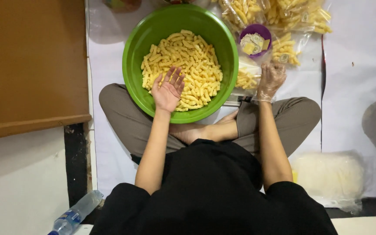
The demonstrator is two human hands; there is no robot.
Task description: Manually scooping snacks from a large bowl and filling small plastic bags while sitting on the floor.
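A big green bowl (140, 39) full of yellow puffed snacks (188, 56) rests against my crossed legs. My left hand (168, 90) lies on the snacks at the bowl's near side, fingers spread, nothing gripped. My right hand (270, 80), in a thin clear plastic glove, is at a clear bag (246, 78) partly filled with the same snacks, just right of the bowl, and appears to hold the bag's edge. A small purple bowl (257, 31) with little pale and yellow pieces sits beyond that bag.
Several filled clear snack bags (299, 19) lie at the top right on white sheeting (353, 52). A stack of empty clear bags (329, 174) sits by my right knee. A brown board (31, 65) is at left; a plastic water bottle (75, 213) lies at bottom left.
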